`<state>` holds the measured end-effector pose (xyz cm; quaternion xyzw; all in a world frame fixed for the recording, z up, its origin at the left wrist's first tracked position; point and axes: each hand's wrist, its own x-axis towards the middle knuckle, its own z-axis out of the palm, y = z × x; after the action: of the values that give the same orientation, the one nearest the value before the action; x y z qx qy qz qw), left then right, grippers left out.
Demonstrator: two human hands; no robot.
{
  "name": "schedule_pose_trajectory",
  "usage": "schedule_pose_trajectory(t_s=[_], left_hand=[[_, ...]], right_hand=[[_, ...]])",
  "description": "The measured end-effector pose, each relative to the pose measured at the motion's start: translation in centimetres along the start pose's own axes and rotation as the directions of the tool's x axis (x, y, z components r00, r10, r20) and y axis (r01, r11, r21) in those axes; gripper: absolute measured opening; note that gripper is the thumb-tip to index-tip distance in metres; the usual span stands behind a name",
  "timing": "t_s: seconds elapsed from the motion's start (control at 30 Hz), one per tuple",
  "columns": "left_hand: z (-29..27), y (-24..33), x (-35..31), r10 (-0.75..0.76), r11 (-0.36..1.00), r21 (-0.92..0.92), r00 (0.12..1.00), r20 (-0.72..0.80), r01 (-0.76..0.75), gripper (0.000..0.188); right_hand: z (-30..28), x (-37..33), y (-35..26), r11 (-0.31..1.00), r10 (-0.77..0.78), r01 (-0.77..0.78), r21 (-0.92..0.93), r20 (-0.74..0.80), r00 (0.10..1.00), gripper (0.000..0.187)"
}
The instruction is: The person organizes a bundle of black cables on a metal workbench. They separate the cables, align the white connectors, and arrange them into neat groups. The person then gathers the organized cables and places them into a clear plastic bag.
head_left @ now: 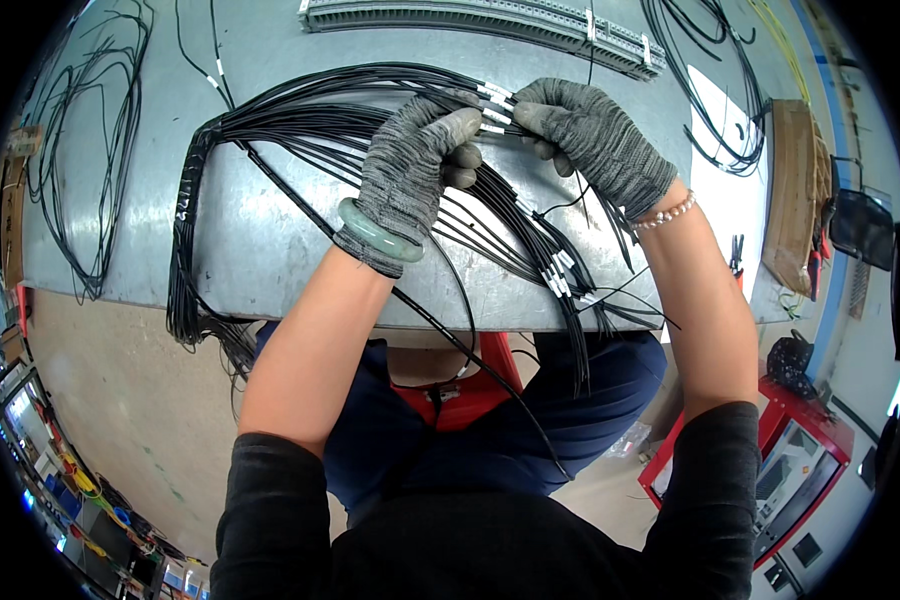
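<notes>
A thick bundle of black wires (310, 130) loops over a grey metal table (260, 250); their ends carry white sleeves (495, 105). My left hand (410, 165), in a grey knit glove with a pale green bangle on the wrist, pinches several wires near those white-sleeved ends. My right hand (590, 135), also in a grey glove and with a bead bracelet at the wrist, grips the same white-sleeved tips from the right. More sleeved wire ends (560, 275) hang over the table's near edge toward my lap.
A long grey slotted wire duct (490, 20) lies along the far edge. Loose black wires (80, 150) trail at the left, more (715, 110) at the right. A cardboard box (790, 190) and pliers (738, 255) sit at the right. A red cart (800, 450) stands lower right.
</notes>
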<state>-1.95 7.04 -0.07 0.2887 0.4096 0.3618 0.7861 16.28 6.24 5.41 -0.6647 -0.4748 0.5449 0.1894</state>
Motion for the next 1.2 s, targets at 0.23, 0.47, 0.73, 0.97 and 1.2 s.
schedule_pose_trajectory(t_s=[0.23,0.47,0.73,0.97,1.2], left_hand=[[-0.1,0.0,0.0,-0.010,1.000,0.022,1.000,0.004,0.010,0.019],[-0.1,0.0,-0.2,0.017,0.999,0.041,1.000,0.011,-0.018,0.016],[0.2,0.3,0.1,-0.032,0.999,-0.005,0.999,0.000,0.032,0.029],[0.1,-0.1,0.5,-0.041,0.998,0.043,0.996,-0.075,0.044,0.029],[-0.1,-0.1,0.6,-0.040,0.996,0.083,0.998,-0.044,0.043,0.027]], right_hand=[[0.2,0.1,0.6,0.997,-0.032,0.033,0.075,-0.015,0.999,0.022],[0.2,0.1,0.6,0.998,-0.014,0.015,0.062,-0.010,1.000,0.021],[0.2,-0.1,0.9,0.998,-0.059,0.060,0.027,-0.039,0.997,0.022],[0.7,-0.3,1.4,0.982,-0.185,0.182,-0.041,-0.088,0.979,0.021],[0.3,0.1,1.4,0.987,-0.099,0.104,0.120,-0.042,0.994,0.024]])
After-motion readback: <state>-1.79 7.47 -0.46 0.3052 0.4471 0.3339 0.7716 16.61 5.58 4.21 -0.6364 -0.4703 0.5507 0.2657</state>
